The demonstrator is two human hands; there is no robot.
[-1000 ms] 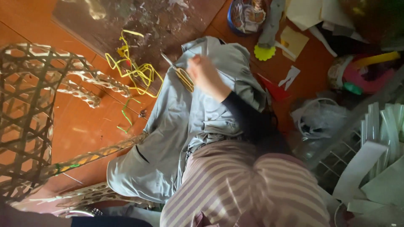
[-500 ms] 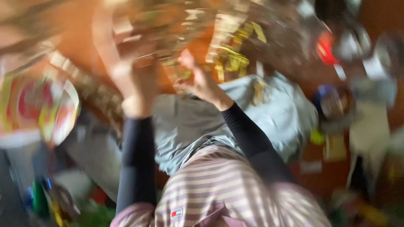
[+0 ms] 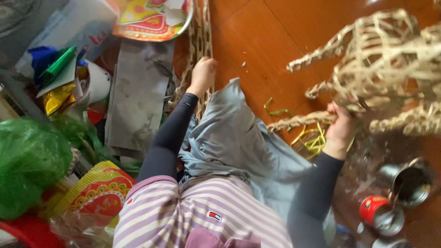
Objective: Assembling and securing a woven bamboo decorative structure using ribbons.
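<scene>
Looking down past a striped shirt, I see my left hand [image 3: 202,73] stretched forward to a long woven lattice strip [image 3: 198,43] that lies along the wooden floor [image 3: 271,41]; the fingers are curled closed on the strip's edge, beside a grey sheet of card [image 3: 138,96]. My right hand [image 3: 341,126] is out to the other side, clenched around one leg of a woven cane frame [image 3: 381,69] — an open, basket-like figure that sits tilted at the upper right, its legs pointing toward me. The gripped leg [image 3: 298,121] runs nearly level above a loose tangle of yellow and green strips [image 3: 314,140] on the floor. A grey-blue cloth [image 3: 234,138] covers my lap between both arms. Near the right forearm stand an open metal tin [image 3: 406,181] and a red can [image 3: 379,213], close together. At the left edge lies a green plastic bag [image 3: 27,160] — above it a colourful round tray [image 3: 151,18].
</scene>
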